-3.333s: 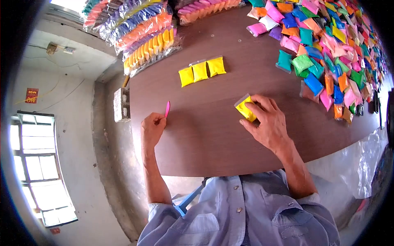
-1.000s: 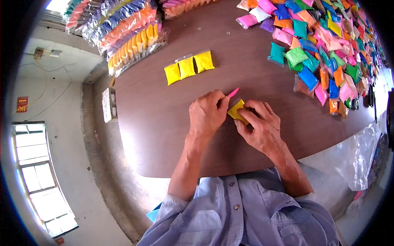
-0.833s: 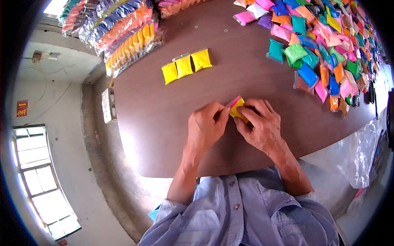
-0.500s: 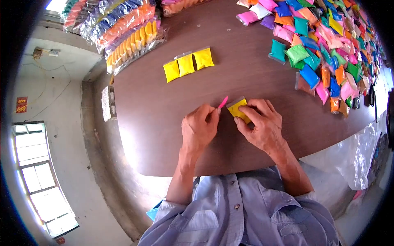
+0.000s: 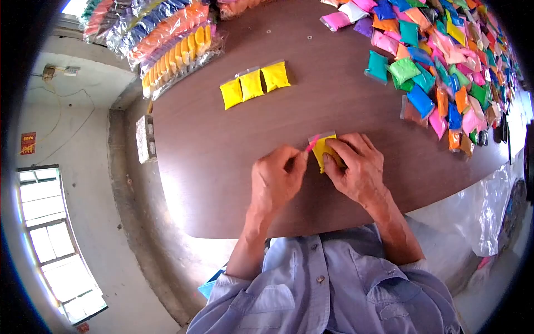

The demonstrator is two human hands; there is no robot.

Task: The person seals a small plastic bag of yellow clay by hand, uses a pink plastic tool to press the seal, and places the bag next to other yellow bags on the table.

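Packet (image 5: pixel 322 149), bright yellow, is sitting between the right hand (image 5: pixel 359 166) and the left hand (image 5: pixel 276 175), over the brown table (image 5: pixel 211 161); it is looking light, soft, maybe slippery, its filled edge probably offering safest hold. Right one, half curled, is pinching it; left one, nearly closed, is gripping a pink tool (image 5: pixel 313 143).

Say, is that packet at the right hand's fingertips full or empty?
Not empty: the packet shows yellow below its clear top strip. How full, I cannot tell.

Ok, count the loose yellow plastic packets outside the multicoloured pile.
4: three yellow plastic packets in a row, one yellow packet touched by the right hand. More may be hidden.
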